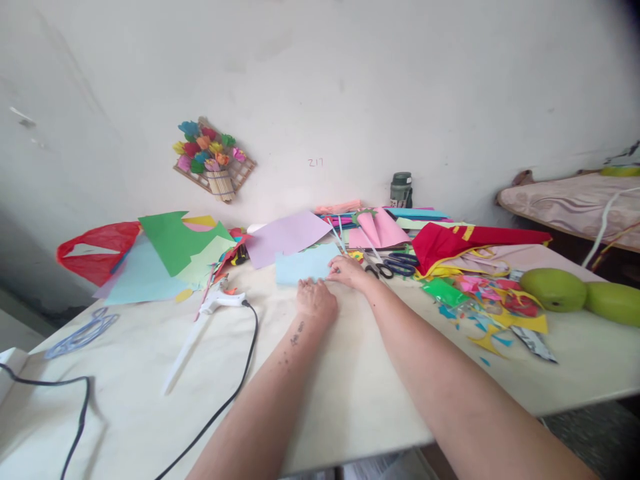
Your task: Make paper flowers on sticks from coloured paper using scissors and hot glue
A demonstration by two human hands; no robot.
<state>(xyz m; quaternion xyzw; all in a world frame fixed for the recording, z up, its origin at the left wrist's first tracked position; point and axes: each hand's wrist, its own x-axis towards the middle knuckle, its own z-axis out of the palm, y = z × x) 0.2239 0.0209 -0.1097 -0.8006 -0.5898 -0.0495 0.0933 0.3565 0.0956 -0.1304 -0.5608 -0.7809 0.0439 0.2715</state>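
A sheet of light blue paper (303, 265) lies on the table in front of me, its near edge under my fingers. My left hand (317, 301) is closed at that near edge, fingers bent and pressed together on the paper. Just to the right, my right hand (346, 273) pinches the sheet's lower right corner between thumb and fingers. The fingertips of both hands are partly hidden. Close beyond my right hand lie black-handled scissors (384, 271) and a lilac sheet (285, 237).
A white glue gun (223, 301) with a black cord and a glue stick lies left, near green paper (173, 240). On the right are paper scraps (500, 303), a red cloth (440, 243) and green round fruits (553, 290). A dark bottle (401, 190) stands by the wall.
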